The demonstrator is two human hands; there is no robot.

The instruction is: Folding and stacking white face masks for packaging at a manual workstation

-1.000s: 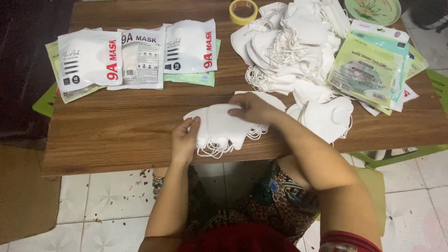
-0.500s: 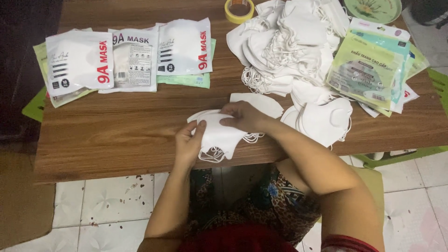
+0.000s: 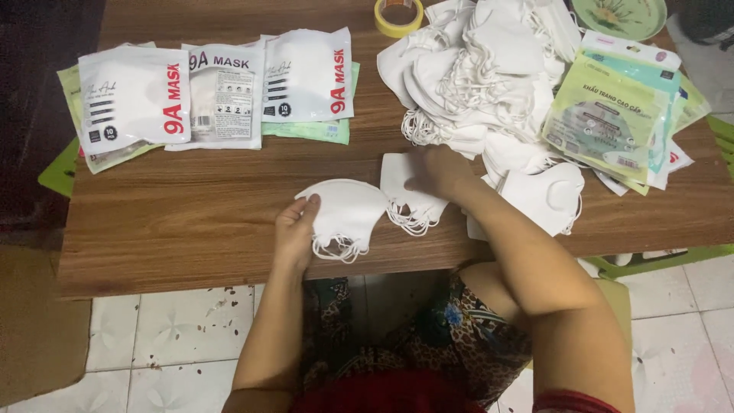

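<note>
White folded masks (image 3: 345, 214) with loose ear loops, under both hands (image 3: 294, 233).

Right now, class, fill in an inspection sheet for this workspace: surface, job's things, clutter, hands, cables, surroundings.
Surface: brown wooden table.
Job's things: small stack of white masks at the near edge; second stack beside it.
Clutter: loose mask heap; sealed white packs; green packs; yellow tape roll; patterned plate.
Hands: left hand holds the small stack; right hand rests on the second.
Cables: nothing seen.
Surroundings: white tiled floor.
</note>
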